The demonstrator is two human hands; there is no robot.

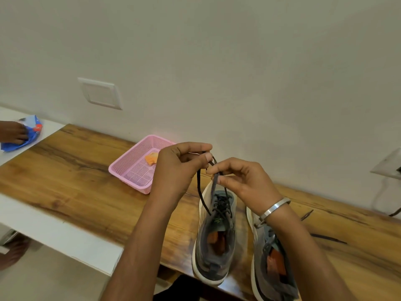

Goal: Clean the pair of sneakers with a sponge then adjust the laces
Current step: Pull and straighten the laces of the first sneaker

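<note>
Both hands, left hand (173, 168) and right hand (240, 181), pinch the laces (213, 183) above the left sneaker (213, 242) on the bench (71, 181) (sponge (151, 158) set aside); pull evenly, keeping tension.

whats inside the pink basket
An orange sponge lies inside the pink basket, near its far right corner. The left hand covers the sponge's right edge and that corner.

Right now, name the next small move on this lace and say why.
Probably pull the loops apart to snug the knot: both the left hand and right hand pinch the black lace raised above the left sneaker, still slack.
</note>
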